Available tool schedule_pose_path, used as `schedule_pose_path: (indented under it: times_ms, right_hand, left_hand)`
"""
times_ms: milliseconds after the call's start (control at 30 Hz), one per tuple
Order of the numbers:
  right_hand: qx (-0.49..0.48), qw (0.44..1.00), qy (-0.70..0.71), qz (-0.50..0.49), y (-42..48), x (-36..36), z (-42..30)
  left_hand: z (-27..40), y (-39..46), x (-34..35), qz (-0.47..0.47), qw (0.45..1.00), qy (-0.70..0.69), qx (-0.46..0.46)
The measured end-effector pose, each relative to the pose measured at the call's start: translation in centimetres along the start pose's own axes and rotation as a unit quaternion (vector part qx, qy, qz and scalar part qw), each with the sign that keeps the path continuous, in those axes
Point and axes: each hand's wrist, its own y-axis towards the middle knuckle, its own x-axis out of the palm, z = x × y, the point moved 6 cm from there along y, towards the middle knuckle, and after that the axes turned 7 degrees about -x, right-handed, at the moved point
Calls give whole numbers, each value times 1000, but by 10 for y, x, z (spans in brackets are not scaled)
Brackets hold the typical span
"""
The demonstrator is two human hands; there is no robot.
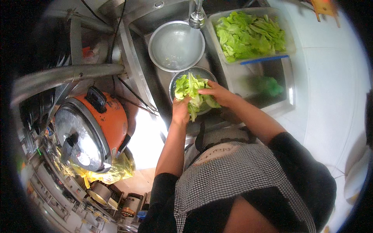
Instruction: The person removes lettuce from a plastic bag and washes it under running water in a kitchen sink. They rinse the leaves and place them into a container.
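A bunch of green lettuce leaves is held between my two hands, over the nearer metal bowl in the sink. My left hand grips the lettuce from its lower left side. From the right, my right hand has its fingers and thumb on the same leaves. Behind this bowl sits a larger metal bowl with cloudy water and small bits in it. Water runs from the faucet into its right side. More leaves hang below my hands, and the inside of the nearer bowl is mostly hidden.
A clear plastic bin heaped with lettuce leaves stands right of the stainless sink. Nearer lies a green plastic bag. To the left are an orange rice cooker, a metal pipe frame and dangling black cables.
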Motion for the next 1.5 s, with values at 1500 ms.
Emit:
schedule_pose_path:
  times_ms: [1500]
  right_hand:
    - [-326,436,-819,182,-41,-189,-250]
  left_hand:
    - [10,92,296,-130,487,746,435]
